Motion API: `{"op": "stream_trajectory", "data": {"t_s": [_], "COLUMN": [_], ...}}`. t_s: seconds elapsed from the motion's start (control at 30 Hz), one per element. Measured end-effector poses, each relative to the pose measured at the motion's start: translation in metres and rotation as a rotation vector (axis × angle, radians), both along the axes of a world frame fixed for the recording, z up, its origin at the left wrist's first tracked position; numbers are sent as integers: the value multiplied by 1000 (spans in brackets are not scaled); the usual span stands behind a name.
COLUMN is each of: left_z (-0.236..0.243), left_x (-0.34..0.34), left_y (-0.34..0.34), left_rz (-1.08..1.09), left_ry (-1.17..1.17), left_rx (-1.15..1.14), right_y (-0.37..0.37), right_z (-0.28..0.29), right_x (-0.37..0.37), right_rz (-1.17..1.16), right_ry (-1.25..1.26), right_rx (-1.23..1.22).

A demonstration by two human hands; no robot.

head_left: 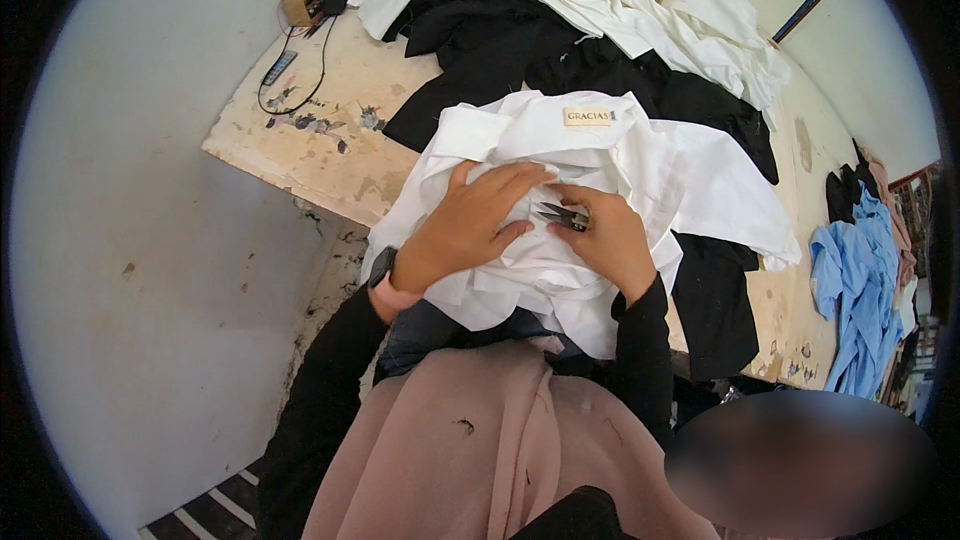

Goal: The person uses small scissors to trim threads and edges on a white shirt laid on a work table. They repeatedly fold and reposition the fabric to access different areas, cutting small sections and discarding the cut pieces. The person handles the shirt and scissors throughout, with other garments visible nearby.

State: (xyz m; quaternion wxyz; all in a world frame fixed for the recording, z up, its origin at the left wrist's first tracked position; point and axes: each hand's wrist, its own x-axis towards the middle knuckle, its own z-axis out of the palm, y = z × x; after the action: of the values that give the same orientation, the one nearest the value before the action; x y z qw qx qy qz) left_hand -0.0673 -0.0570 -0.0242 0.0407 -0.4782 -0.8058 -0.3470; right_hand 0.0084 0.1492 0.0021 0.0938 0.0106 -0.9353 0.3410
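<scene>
metal snips [562, 215] on crumpled white shirt [560, 270]

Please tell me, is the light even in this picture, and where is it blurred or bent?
Head view: soft, even light, no glare on the white shirt; the hands cast only weak shadows. The table edge bends toward the rim, and the corners are black. A blurred oval patch covers the lower right; the small snips are sharp.

White shirt [560, 190] on top, black garments [520, 40] behind, pale blue clothes [850, 280] at the side, cream stained table [330, 130], dark snips [562, 215].
</scene>
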Motion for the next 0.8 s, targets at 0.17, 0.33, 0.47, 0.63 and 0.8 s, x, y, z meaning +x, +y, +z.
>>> {"op": "stream_trajectory", "data": {"t_s": [0.17,0.33,0.47,0.63,0.8], "left_z": [-5,8,20,41,48], "left_x": [-28,-36,-18,-17,-46], "left_y": [-13,-62,-64,-30,-32], "left_rz": [382,395,251,87,131], "left_ry": [272,201,-36,-470,-385], "left_rx": [-189,-128,-151,212,84], "right_y": [20,20,5,-27,-29], "right_z": [42,68,73,68,52], "right_x": [50,105,98,58,21], "right_rz": [-326,-65,225,338,267], "right_ry": [391,93,-60,-158,-257], "right_rx": [-86,18,-170,-329,136]}}
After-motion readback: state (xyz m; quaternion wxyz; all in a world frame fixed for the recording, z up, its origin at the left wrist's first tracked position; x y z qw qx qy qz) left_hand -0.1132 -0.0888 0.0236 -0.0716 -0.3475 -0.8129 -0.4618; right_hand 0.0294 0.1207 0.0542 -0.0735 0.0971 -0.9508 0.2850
